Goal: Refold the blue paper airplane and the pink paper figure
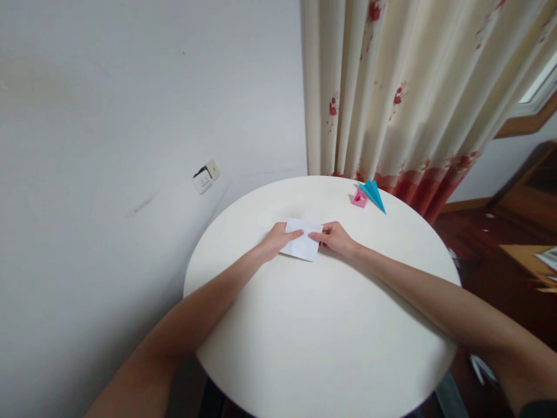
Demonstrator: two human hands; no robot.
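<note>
Round white surface (322, 325), seen from above; wall to the left, flowered curtain (404, 87) behind the far edge.

White paper (301, 245): a folded rectangular piece, lying flat a little beyond the centre of the surface, toward the far edge. Long axis runs roughly left-to-right, tilted slightly, its near right corner dropping toward the person.

Left hand (278, 239): comes in from the near left edge, forearm stretched diagonally across the surface. Palm down, fingers laid over the paper's left end, fingertips reaching toward its middle. Grip flat and pressing, not pinching as far as can be seen.

Right hand (334, 237): comes in from the near right edge, forearm likewise long and low. Fingers curled at the paper's right end, thumb and forefinger appearing closed on that edge; whether the edge is lifted cannot be told.

Key relation: paper sits directly between the two hands, each on one short end, fingertips nearly meeting over the middle. Both hands equally near.

Also present: pink folded paper (359, 199) and blue paper plane (373, 195), touching each other, near the far right edge, well apart from the hands. Wall socket (204, 177) on the wall.
</note>
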